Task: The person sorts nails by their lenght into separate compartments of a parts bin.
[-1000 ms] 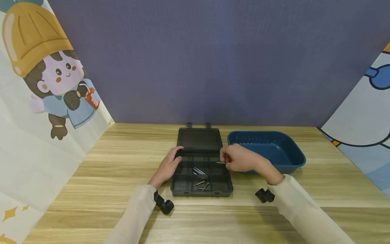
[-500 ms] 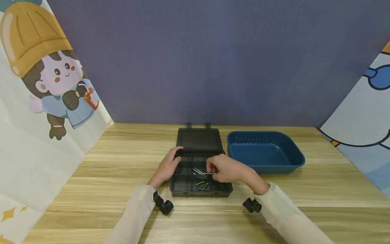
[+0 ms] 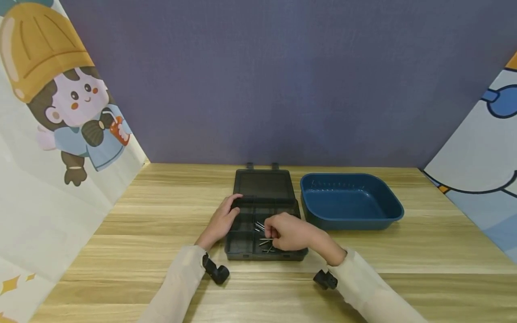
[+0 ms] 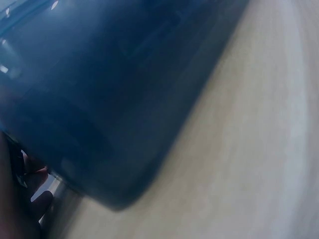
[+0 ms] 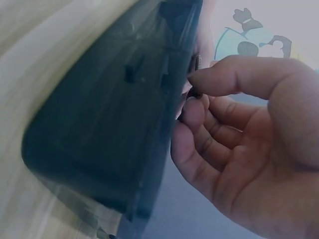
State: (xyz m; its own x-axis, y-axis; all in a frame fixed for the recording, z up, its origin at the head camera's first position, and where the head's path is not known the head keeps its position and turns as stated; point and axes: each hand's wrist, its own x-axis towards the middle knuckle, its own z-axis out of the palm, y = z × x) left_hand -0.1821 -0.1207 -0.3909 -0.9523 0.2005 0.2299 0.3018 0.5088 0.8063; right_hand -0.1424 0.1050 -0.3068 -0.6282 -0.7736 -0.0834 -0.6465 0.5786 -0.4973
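Note:
A dark see-through compartment box [image 3: 242, 246] lies on the table with its lid [image 3: 264, 184] folded back. My left hand [image 3: 220, 224] rests on its left edge, index finger and thumb reaching over the rim. Over the front middle compartment, my right hand [image 3: 292, 232] pinches a screw [image 3: 265, 239] between thumb and fingertips; the right wrist view shows threads on the screw [image 5: 198, 62]. Several loose screws [image 3: 266, 249] lie in that compartment, partly hidden by the hand. Several thin metal pins [image 3: 259, 226] lie in the compartment behind. A dark box wall [image 4: 114, 109] fills much of the left wrist view, blurred.
A blue plastic basin [image 3: 351, 225] stands right of the box, close to its side. Bare wooden table [image 3: 161, 211] extends to the left and in front. A grey-blue panel [image 3: 258, 80] rises along the back edge, with printed sheets at both sides.
My right hand has moved from beside the basin, leftward and nearer, carrying the screw over the front middle compartment. The left hand stays on the box edge.

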